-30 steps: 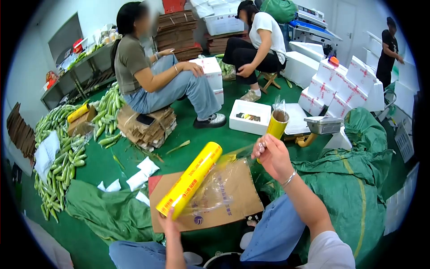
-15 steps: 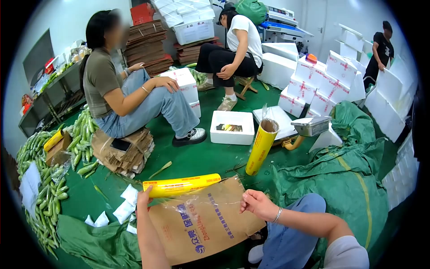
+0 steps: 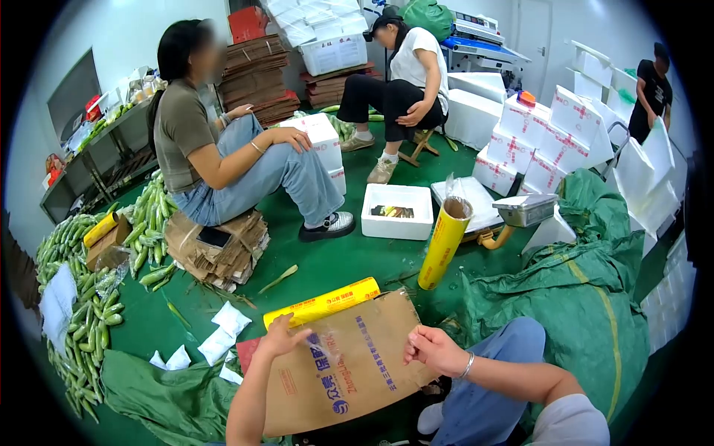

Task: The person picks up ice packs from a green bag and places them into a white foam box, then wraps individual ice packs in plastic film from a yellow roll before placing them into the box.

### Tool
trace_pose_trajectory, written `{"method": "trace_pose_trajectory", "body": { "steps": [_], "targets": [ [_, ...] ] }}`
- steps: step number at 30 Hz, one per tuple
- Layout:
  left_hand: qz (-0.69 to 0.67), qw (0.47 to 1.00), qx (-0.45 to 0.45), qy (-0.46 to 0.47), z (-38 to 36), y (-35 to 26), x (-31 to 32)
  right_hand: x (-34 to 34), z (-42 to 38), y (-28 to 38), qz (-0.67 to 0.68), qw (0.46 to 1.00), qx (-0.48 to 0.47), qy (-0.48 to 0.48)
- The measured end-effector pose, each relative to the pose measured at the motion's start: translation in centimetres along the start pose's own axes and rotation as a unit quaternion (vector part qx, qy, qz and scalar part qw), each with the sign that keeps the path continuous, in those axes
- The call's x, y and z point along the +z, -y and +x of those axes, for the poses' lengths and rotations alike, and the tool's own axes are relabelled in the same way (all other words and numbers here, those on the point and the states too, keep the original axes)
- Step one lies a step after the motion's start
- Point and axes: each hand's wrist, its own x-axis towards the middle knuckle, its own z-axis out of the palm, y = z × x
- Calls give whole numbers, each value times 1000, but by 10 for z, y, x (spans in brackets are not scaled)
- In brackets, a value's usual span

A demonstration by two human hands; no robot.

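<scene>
A flat brown cardboard sheet with blue and red print lies in front of me. Along its far edge rests a yellow roll of cling film. My left hand is open over the sheet's left side, its fingers spread just beneath the roll. A wrinkled piece of clear film shows beside those fingers. Above the sheet's right edge, my right hand is pinched closed. The film at its fingertips is hard to make out. A second yellow roll stands upright beyond the sheet.
Green sacking lies at right, with more at lower left. Small white packets and piled green vegetables are at left. A white foam box sits ahead. Two seated people and one standing person are farther back, near stacked boxes.
My left hand has let go of the roll's left end and moved right, opening over the cardboard. The film is no longer plainly stretched toward my right hand, which stays pinched.
</scene>
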Motion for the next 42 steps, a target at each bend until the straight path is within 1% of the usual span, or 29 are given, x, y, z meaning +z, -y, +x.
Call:
{"method": "trace_pose_trajectory", "body": {
  "steps": [2, 4, 5, 8, 10, 12, 13, 15, 19, 20, 21, 22, 24, 25, 26, 27, 29, 30, 31, 32, 33, 34, 35, 36, 38, 39, 40, 41, 42],
  "targets": [
    [57, 998, 25, -27, -34, -38, 5, -4, -3, 0, -11, 999, -18, -27],
    [105, 994, 30, -8, -61, -56, 29, -13, -3, -4, -16, 999, -26, -25],
    [147, 988, 42, 6, -72, -65, 41, -14, -3, -2, -7, 999, -30, -34],
    [182, 983, 27, -4, -83, -69, 77, -19, -7, -12, 5, 998, -37, -44],
    [181, 983, 18, -38, -78, -72, 86, -22, -4, -12, 16, 999, -35, -35],
    [107, 978, 17, -179, -77, -72, 93, -23, -6, -10, 6, 998, -40, -39],
    [109, 977, 17, -182, -78, -75, 90, -23, -7, -10, -10, 998, -40, -55],
    [69, 958, 79, -267, -82, -75, 76, -22, -7, -11, -21, 997, -36, -67],
    [92, 958, 56, -268, -98, -55, 44, -24, -4, -12, -47, 993, -60, -95],
    [98, 943, 100, -301, -101, -60, 29, -20, -6, -9, -38, 992, -57, -102],
    [104, 927, 140, -332, -104, -59, 13, -27, -2, -15, -77, 989, -76, -97],
    [165, 926, 114, -320, -105, -35, 3, -22, -5, -12, -120, 983, -81, -112],
    [147, 939, 50, -308, -127, -53, -22, -22, -10, -16, -167, 976, -84, -111],
    [89, 937, 94, -324, -138, -66, -34, -18, -19, -19, -176, 976, -57, -117],
    [83, 956, 18, -282, -150, -73, -46, -17, -21, -19, -188, 974, -41, -122],
    [10, 970, -28, -240, -159, -64, -49, -22, -25, -28, -192, 974, -32, -116],
    [-95, 977, -139, -130, -178, -37, -59, -35, -38, -51, -303, 944, 2, -133],
    [-178, 953, -219, -109, -186, -26, -50, -38, -42, -57, -302, 944, 3, -130],
    [-259, 914, -298, -87, -200, -21, -39, -39, -45, -62, -398, 908, 31, -128],
    [-336, 868, -363, -36, -204, 13, -15, -42, -48, -67, -492, 860, 55, -123],
    [-356, 849, -391, 11, -212, 35, 7, -54, -49, -80, -591, 801, 24, -93],
    [-302, 863, -398, 78, -215, 56, 31, -62, -48, -90, -681, 730, -6, -61],
    [-258, 882, -381, 102, -220, 54, 45, -51, -51, -79, -768, 637, 62, 17],
    [-263, 882, -380, 95, -216, 58, 56, -50, -49, -81, -771, 634, 57, 21],
    [-243, 869, -399, 163, -204, 68, 64, -53, -50, -93, -768, 638, 52, -17],
    [-252, 865, -403, 160, -207, 76, 59, -61, -47, -102, -785, 616, 61, 24],
    [-218, 853, -402, 253, -208, 68, 42, -70, -48, -107, -787, 612, 65, 35],
    [-186, 831, -398, 342, -211, 69, 28, -77, -46, -114, -803, 586, 85, 64],
    [-198, 826, -408, 335, -211, 79, 15, -78, -42, -120, -818, 559, 101, 92]
  ]
}}
